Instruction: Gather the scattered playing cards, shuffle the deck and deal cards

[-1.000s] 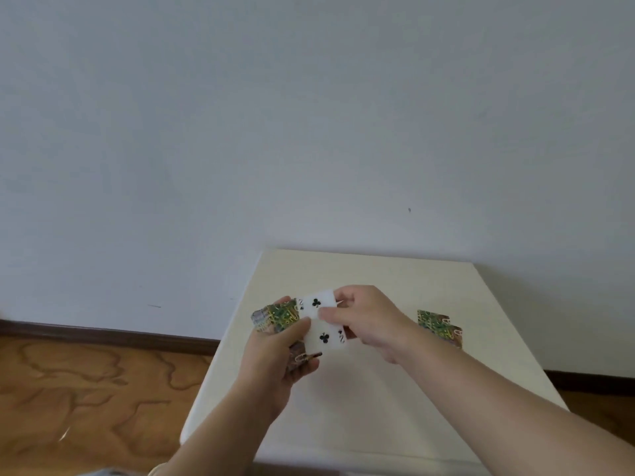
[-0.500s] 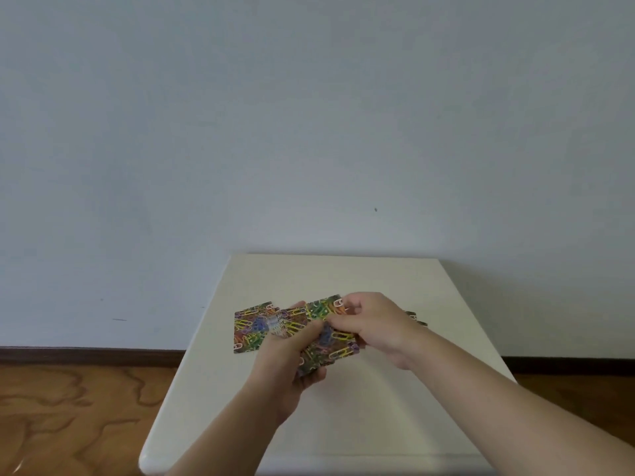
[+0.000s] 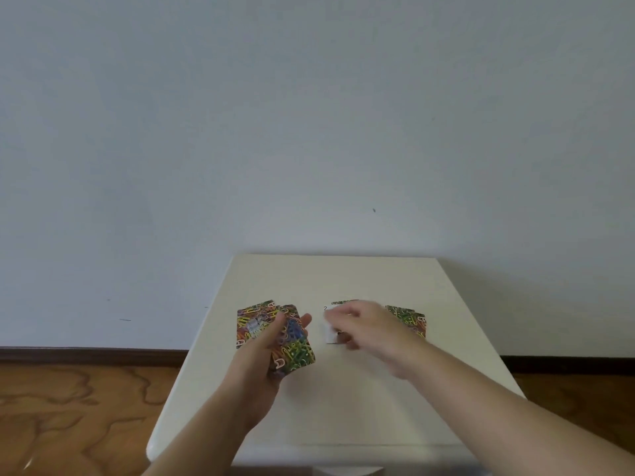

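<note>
Since the cream table (image 3: 343, 280) already carries face-down card piles at left (image 3: 252, 321) and right (image 3: 409, 319), dealing seems well under way, with gathering and shuffling apparently done. The left hand (image 3: 264, 352) clasps the remaining deck (image 3: 293, 348) above the table; the blurred right hand (image 3: 360, 324) pinches a face-up card (image 3: 330, 329) at a middle pile.

The deck (image 3: 293, 345), multicoloured backs up, was held above the table's left half. One pile (image 3: 252, 321) lay face-down near the left edge, another (image 3: 407, 319) toward the right. A face-up card (image 3: 331, 333) sat mid-table, blurred.
</note>
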### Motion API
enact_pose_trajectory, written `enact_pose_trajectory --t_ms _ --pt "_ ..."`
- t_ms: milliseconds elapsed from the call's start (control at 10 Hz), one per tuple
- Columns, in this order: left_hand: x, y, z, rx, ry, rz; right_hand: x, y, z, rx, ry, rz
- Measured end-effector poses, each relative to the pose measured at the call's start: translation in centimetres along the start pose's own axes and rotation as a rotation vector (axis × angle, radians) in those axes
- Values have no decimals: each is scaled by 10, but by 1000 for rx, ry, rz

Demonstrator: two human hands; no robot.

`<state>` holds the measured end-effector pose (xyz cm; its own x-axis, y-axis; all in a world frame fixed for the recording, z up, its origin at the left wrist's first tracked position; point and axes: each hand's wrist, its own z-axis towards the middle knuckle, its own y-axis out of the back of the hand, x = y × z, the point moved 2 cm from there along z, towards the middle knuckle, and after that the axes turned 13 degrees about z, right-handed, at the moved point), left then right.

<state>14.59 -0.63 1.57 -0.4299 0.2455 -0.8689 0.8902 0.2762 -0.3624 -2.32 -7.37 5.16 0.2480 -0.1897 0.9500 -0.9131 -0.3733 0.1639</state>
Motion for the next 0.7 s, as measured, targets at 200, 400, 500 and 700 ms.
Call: enact_pose_trajectory --t_ms 200,400,500,700 --pt "-14 27 -15 13 -68 -27 5 -89 -4 219 -126 297" --pt "-35 84 -24 -608 -366 -79 -2 -102 -4 191 -46 -16" --pt "-43 91 -22 -676 -372 -138 -8 -108 -4 109 136 -567" --pt "-41 56 -13 -565 -382 29 -11 -100 -14 -21 407 -667"
